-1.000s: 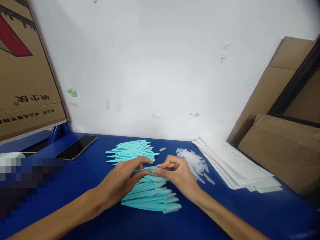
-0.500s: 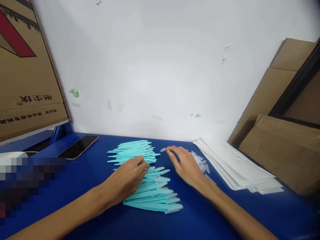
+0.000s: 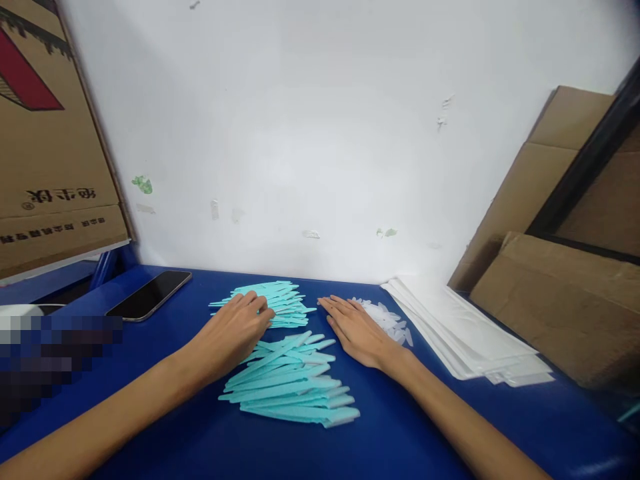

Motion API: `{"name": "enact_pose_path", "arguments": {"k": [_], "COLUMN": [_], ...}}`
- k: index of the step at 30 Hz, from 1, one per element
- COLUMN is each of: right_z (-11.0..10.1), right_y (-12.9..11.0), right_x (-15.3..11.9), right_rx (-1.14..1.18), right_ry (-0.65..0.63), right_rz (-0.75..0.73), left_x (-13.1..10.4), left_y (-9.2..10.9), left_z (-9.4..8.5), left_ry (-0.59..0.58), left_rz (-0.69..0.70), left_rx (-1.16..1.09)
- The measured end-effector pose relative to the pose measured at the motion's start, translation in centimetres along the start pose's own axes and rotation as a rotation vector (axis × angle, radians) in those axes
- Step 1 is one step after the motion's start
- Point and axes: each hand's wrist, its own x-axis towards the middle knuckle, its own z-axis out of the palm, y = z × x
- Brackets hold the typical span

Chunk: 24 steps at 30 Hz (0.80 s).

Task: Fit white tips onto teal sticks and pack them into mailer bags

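My left hand (image 3: 244,327) is over the left part of the far pile of slim turquoise sticks (image 3: 285,303), which look like eyebrow razors. Its fingers are curled closed, and whatever they pinch is hidden. Closer to me lies a second pile of turquoise razors (image 3: 285,383), fanned out, with clear covers on their right ends. My right hand (image 3: 357,330) lies flat with its fingers stretched out, beside and partly over a heap of small clear caps (image 3: 387,319). A pale bit, perhaps a cap, shows at its fingertips.
A stack of white plastic bags (image 3: 465,333) lies right of the caps. A phone (image 3: 150,295) rests on the blue table (image 3: 165,427) at the left. Cardboard boxes (image 3: 50,153) stand on the left, with more cardboard (image 3: 560,307) at right. A white wall (image 3: 300,133) rises behind.
My left hand has moved left and away from me, from the near razors to the far pile. My right hand has flattened from a pinch around a clear cap and lowered beside the heap.
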Motion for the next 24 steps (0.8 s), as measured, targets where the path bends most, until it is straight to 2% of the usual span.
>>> {"name": "enact_pose_path", "arguments": {"k": [6, 17, 24], "right_z": [-0.7, -1.3, -1.7], "right_y": [-0.4, -0.4, -1.0], "right_x": [0.2, 0.3, -0.1], "right_rx": [-0.081, -0.229, -0.231], "right_ry": [0.03, 0.003, 0.099], "right_rz": [-0.042, -0.092, -0.1], "left_x": [0.3, 0.4, 0.4], "left_y": [-0.6, -1.1, -0.9], "left_z": [0.3, 0.6, 0.5], "left_ry": [-0.063, -0.088, -0.082], "left_rz": [-0.033, -0.06, -0.049], "left_rx": [0.014, 0.05, 0.065]}}
